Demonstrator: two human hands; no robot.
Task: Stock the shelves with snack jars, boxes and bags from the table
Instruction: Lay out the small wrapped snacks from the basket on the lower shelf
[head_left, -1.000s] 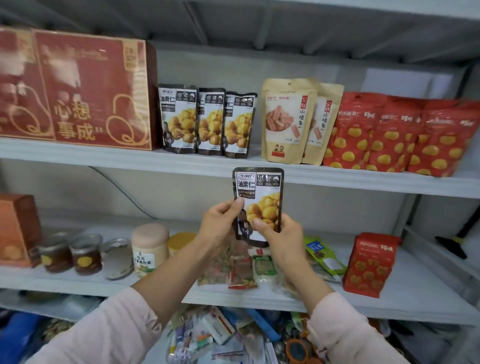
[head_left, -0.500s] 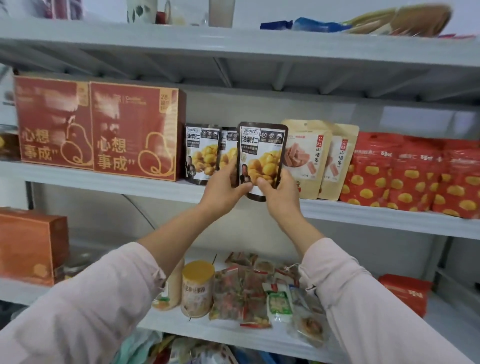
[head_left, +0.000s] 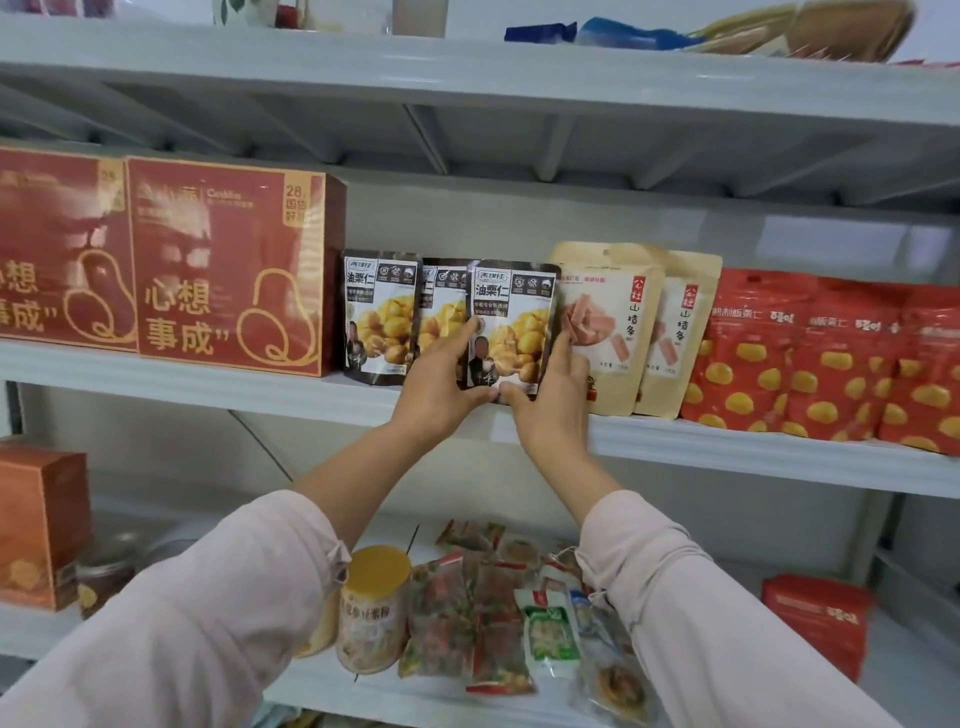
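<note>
Hands both raised to the grey metal middle shelf (head_left: 753, 452), pink sleeves pushed back at the forearms. Between them is a black glossy chestnut pouch with yellow kernels printed on the front (head_left: 511, 312), held upright and facing out.

- Left hand (head_left: 441, 384): thumb lies up the pouch's left front edge and the fingers curl under its bottom corner, gripping it.
- Right hand (head_left: 556, 410): fingers run up the pouch's right edge and the thumb tucks in at the bottom, also gripping.
- Pouch position: at the front of the middle shelf, overlapping the nearer of two matching black pouches (head_left: 382, 317) standing to its left, and just beside a tan paper pouch with red lettering (head_left: 613, 322) on its right. The hands cover its base, so I cannot tell whether it rests on the shelf.

Same shelf, left to right: two large red gift boxes with gold line art (head_left: 228, 265), the black pouches, two tan pouches, then a row of red bags with yellow spots (head_left: 748, 353).

Lower shelf (partly hidden by the arms): an orange carton (head_left: 39, 519), a dark glass jar (head_left: 104, 577), a yellow-lidded tub (head_left: 371, 608), a loose spread of small clear snack packets (head_left: 467, 623), and a small red box (head_left: 815, 623) at the far right.
</note>
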